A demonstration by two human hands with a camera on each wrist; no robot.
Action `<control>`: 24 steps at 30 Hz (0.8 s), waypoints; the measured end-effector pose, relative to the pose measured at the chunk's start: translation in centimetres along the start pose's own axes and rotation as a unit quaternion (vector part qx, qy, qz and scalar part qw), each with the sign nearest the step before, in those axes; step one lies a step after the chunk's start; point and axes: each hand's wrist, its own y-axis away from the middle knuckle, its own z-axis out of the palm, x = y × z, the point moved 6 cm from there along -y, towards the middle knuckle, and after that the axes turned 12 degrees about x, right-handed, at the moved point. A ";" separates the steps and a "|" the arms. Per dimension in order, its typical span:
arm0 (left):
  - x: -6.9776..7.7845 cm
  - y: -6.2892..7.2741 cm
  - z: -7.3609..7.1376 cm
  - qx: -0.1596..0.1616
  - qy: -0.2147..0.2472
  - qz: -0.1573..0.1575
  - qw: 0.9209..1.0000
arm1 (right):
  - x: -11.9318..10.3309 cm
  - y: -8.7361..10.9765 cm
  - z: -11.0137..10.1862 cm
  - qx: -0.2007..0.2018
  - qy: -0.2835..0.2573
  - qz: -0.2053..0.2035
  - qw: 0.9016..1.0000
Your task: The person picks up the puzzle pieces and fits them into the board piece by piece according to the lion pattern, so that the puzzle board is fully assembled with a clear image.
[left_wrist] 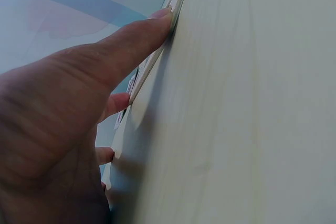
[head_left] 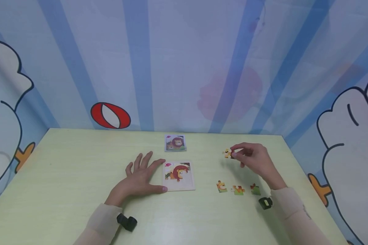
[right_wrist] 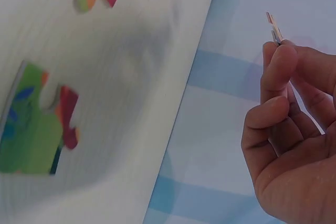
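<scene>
Jigsaw piece, small n yellow/white [head_left: 227, 153], is pinched btwn thumb + fingers of the R hand [head_left: 253, 158], up off the pale yellow table [head_left: 79, 153]. L hand [head_left: 138, 180] is spread, thumb n index touching the left side of a white square puzzle board [head_left: 186, 184] w/ a part-filled lion pic. Hands r well apart. 3 loose multicolour pcs [head_left: 238, 190] lie btwn board n R sleeve [head_left: 285, 200]; square lion picture card [head_left: 175, 143] is just behind the board.

Soft shadows, faint glare on the table [head_left: 202, 221], dim wrist views.

R fingers [right_wrist: 278, 69] pinch puzzle pc [right_wrist: 274, 28].
</scene>
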 end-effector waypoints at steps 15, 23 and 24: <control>0.1 0.0 0.0 -0.003 0.005 -0.005 1.000 | -2.2 -0.3 2.7 -0.032 -0.044 0.002 0.999; 0.0 0.0 0.0 -0.003 0.000 -0.006 1.000 | -3.5 -0.3 4.5 -0.052 -0.070 0.010 0.996; 0.0 0.0 0.0 -0.003 0.000 -0.006 1.000 | -3.6 -0.3 4.7 -0.054 -0.071 0.010 0.996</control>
